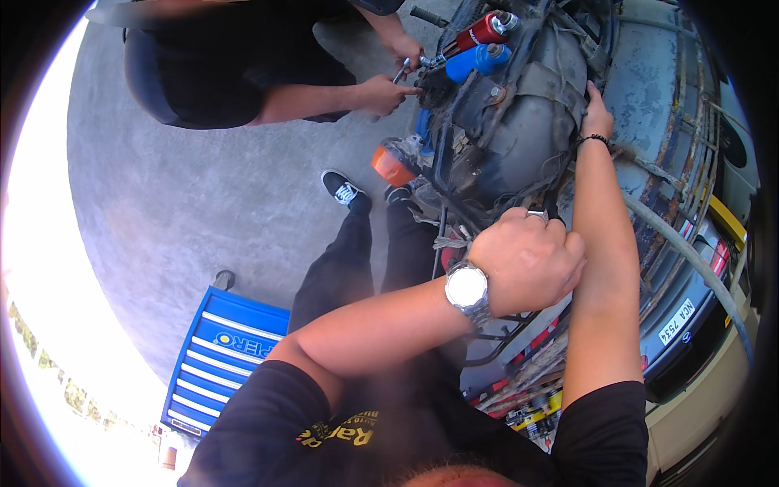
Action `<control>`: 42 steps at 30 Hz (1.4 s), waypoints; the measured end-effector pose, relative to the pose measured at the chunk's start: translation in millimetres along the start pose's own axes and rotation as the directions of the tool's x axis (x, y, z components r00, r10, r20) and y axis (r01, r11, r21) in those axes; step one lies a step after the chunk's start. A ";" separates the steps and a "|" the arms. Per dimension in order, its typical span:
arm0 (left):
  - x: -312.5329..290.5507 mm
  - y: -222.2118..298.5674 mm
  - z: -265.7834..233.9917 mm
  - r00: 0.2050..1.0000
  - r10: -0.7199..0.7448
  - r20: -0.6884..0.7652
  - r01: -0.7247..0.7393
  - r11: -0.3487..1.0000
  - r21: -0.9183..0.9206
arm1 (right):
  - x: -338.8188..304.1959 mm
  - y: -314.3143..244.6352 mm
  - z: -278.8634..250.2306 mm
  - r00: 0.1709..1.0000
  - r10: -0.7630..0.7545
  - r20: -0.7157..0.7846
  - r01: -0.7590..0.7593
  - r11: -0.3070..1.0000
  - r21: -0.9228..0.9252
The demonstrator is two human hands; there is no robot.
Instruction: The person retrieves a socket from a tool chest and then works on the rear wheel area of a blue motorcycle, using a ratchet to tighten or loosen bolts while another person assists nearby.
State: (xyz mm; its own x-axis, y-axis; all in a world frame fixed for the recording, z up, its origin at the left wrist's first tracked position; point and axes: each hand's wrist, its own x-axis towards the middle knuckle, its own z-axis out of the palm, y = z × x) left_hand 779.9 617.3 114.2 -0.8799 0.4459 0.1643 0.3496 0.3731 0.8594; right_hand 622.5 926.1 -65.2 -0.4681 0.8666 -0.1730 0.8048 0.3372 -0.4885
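A stripped motorcycle (527,138) with a dusty dark grey rear body stands in front of me. My left hand (526,261), below a silver wristwatch (466,288), is closed in a fist near the motorcycle's near end, beside my right forearm. What lies within that fist is hidden. Farther off, my right hand (598,118), with a dark beaded bracelet (594,139), grips the right edge of the grey body; some of its fingers are out of sight. A red canister (483,31) and a blue canister (477,62) sit on the motorcycle's left side.
Across from me a co-worker's hands (385,93) work at the motorcycle's left side with a ratchet wrench (401,71). An orange indicator lens (393,166) juts out near my feet. A blue tool cabinet (223,357) stands left; a rusty metal rack (686,138) and parked vehicles are right.
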 end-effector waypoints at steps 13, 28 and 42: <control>-2.1 -2.7 -1.7 1.000 0.004 0.021 -0.002 0.996 -0.084 | 16.6 11.5 5.6 1.000 -0.016 0.027 0.015 0.999 0.041; 4.8 -2.0 -4.0 0.999 0.021 0.046 -0.021 1.000 -0.004 | -5.8 0.9 0.5 1.000 -0.002 0.002 0.002 0.999 0.032; -0.7 -4.2 -6.1 0.995 0.082 0.059 -0.077 0.994 -0.083 | 10.6 15.7 6.9 0.996 -0.027 0.079 0.005 0.964 0.267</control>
State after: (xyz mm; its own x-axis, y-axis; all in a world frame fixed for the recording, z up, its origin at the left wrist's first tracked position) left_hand 777.1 610.4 113.4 -0.8277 0.5222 0.2053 0.3884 0.2690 0.8814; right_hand 627.6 938.0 -80.6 -0.5172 0.8252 -0.2270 0.6760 0.2312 -0.6996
